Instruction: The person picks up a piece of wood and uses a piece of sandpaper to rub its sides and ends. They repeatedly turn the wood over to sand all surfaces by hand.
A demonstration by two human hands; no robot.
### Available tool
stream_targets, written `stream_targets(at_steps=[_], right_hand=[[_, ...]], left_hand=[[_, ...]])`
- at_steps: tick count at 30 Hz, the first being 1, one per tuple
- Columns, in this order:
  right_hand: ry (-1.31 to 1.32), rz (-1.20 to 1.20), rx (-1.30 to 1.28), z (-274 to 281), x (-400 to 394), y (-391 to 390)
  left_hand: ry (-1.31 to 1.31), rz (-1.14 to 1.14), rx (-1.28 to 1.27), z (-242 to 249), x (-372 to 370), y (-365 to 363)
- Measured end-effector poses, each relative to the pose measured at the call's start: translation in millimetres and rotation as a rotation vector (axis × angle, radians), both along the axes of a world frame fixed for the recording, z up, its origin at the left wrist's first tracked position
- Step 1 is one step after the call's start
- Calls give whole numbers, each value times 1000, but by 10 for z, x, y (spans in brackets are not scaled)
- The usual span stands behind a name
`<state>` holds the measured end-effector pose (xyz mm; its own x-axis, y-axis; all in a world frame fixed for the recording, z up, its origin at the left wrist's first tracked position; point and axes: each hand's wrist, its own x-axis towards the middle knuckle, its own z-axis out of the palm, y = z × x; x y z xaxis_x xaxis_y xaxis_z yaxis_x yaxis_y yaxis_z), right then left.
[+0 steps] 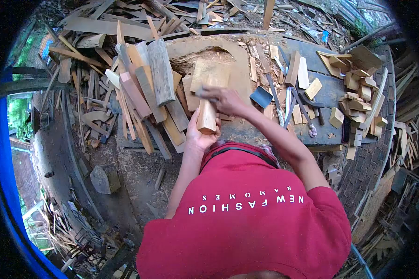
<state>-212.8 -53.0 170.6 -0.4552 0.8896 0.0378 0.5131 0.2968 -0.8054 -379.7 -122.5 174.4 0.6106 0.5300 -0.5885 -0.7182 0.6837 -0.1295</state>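
Note:
My left hand point(201, 135) is wrapped around the near end of a wooden piece point(206, 120) with a squared, smooth end, close to my waist. The piece points away from me toward a wide, pale wooden block point(212, 72), overlapping it in this view. My right hand point(226, 101) is closed over the piece's upper part, pressing a small dark grey piece point(205, 92) against the wood; its fingers are partly blurred. A dark square sheet point(261, 97), like sandpaper, lies on the bench to the right of my right hand.
Long boards and offcuts point(159, 74) lean in a heap at the left. Hand tools point(307, 104) and small blocks lie on the dark bench point(307, 46) at the right, beside a pile of cut wood pieces point(361, 93). A stump point(105, 179) stands on the ground at lower left.

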Motion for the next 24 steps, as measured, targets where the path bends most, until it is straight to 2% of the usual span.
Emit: stream_targets(at_steps=[1, 3, 4, 6, 7, 9, 11, 13, 16, 20, 21, 24], right_hand=[[6, 81, -83, 127, 23, -158], [32, 186, -83, 474, 68, -506], [33, 186, -89, 511, 103, -566], [-20, 212, 104, 543, 165, -625], [-21, 210, 103, 505, 169, -598], [-84, 201, 274, 327, 168, -440], [-217, 136, 317, -22, 111, -173], [-334, 60, 256, -129, 97, 122], [-392, -8, 211, -303, 23, 449], [-293, -70, 171, -382, -57, 394], [-193, -43, 181, -344, -46, 244], [-21, 80, 187, 89, 33, -317]], left_hand=[[-1, 2, -7, 52, 43, -7], [345, 126, -163, 210, 172, -11], [303, 108, -171, 147, 149, 0], [255, 106, -136, 42, 123, -26], [210, 102, -95, 12, 109, -33], [162, 87, -90, 6, 67, -50], [116, 78, -78, 22, 46, -54], [19, 9, -65, 1, 28, -51], [-23, 52, -49, 42, 28, -24], [-43, 80, 32, 184, 55, 19], [-45, 83, 28, 144, 35, 13], [19, 37, 13, 20, -15, -30]])
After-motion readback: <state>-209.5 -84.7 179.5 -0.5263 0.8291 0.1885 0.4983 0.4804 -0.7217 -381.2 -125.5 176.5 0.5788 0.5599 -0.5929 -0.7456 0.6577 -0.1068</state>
